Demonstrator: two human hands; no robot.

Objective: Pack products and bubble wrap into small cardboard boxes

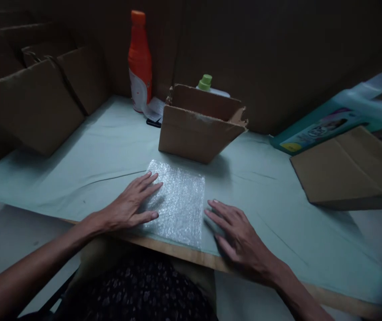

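The fingers of the left hand point(127, 205) were spread over the left side of the bubble wrap point(182, 205), though whether they touched it I could not tell; those of the right hand point(241, 234) stood parted just beside its right edge. Neither gripped anything. The wrap lay flat on the desk point(254, 187), lower centre of the frame. So light a sheet probably called for flat, gentle fingers, one hand steadying an edge. Farther up stood a box point(194, 136), an orange bottle point(141, 55) and, at right, a teal jug point(338, 116).
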